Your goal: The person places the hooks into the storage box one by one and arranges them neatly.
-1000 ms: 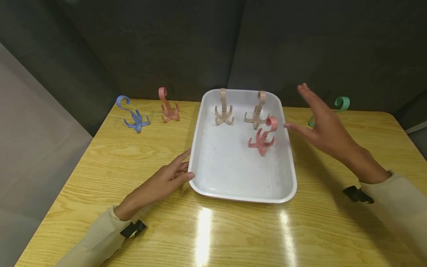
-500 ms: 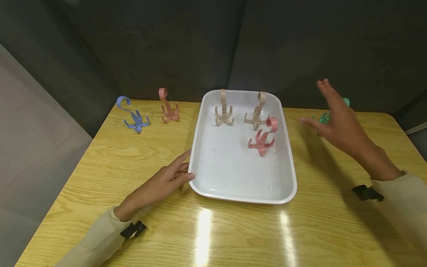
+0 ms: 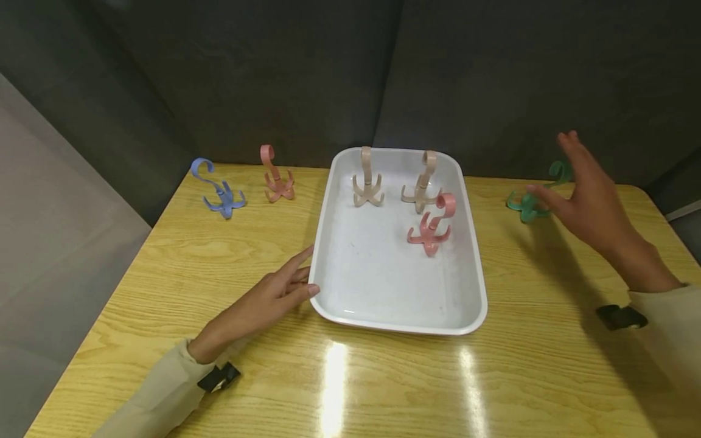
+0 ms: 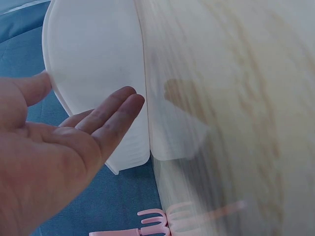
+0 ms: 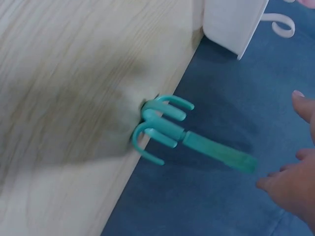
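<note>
My left hand [image 3: 268,298] rests against the left side of a white plastic tray [image 3: 397,325]. Its thumb touches the rim and its other fingers lie nearly straight by the outer wall, as the left wrist view shows. My right hand [image 3: 597,213] hovers over the table's right side, thumb and fingers spread, holding nothing. Behind its thumb stands a green claw-shaped hook [image 3: 528,210], apart from the fingers in the right wrist view. Inside the tray are a beige hook [image 3: 368,191], another beige hook [image 3: 420,191] and a pink hook [image 3: 429,237].
A blue hook [image 3: 226,199] and a reddish-pink hook [image 3: 280,185] stand on the wooden table [image 3: 219,261] left of the tray. A dark curtain [image 3: 306,73] hangs along the table's back edge.
My right hand has moved rightward, from beside the tray's right rim to over the green hook. My left hand and the tray keep their places.
</note>
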The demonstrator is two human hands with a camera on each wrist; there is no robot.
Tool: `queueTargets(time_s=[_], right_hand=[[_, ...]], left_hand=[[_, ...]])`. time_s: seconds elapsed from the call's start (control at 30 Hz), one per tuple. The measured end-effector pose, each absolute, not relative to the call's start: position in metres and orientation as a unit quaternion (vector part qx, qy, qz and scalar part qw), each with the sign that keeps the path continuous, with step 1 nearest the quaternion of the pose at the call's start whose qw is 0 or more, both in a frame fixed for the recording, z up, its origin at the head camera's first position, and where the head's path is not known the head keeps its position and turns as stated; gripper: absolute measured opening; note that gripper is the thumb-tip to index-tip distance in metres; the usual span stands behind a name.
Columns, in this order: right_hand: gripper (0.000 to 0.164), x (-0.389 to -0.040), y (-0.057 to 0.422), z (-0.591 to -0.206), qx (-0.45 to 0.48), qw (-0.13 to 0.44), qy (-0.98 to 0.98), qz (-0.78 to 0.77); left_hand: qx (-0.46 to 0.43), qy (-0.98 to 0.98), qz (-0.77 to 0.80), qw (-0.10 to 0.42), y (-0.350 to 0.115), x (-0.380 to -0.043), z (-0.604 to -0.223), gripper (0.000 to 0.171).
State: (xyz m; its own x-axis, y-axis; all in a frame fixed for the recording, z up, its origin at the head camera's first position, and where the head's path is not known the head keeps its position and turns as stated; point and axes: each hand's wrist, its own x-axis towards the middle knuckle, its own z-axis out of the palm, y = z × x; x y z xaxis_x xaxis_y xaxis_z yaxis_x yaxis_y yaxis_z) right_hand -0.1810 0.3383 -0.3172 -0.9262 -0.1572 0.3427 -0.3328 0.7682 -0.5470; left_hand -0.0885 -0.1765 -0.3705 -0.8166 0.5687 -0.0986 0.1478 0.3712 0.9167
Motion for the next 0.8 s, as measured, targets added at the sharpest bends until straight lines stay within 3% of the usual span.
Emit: queueTargets(time_s=[0.8], right_hand=[[0.07,-0.192,0.368,-0.334,0.061,0.076,-0.937,0.334]], left_hand=[[0.23,0.804,0.51,0.201,-0.177,-0.089,-0.372,0.076]])
